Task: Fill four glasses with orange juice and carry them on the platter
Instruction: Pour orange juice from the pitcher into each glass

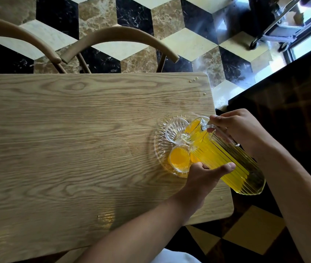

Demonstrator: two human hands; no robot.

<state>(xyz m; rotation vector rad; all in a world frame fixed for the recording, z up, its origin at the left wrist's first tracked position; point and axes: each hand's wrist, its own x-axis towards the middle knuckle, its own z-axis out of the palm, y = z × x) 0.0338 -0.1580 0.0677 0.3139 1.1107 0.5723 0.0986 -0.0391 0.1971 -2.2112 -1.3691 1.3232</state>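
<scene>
A ribbed glass pitcher (226, 158) of orange juice is tilted over a clear cut-glass platter (160, 147) near the table's right edge. My right hand (240, 128) grips the pitcher's handle. My left hand (206, 175) supports the pitcher's body from below. The spout hangs by an empty glass (174, 130) at the platter's far side. A glass full of juice (179, 158) stands at the near side. Another glass with juice (193, 126) shows behind the spout. The pitcher hides the rest of the platter.
The wooden table (75, 139) carries a few juice drops near its far right corner (193, 79). Two wooden chairs (120, 37) stand at the far side. A dark counter (293, 92) lies to the right, and a wheeled cart (276, 33) stands on the patterned floor.
</scene>
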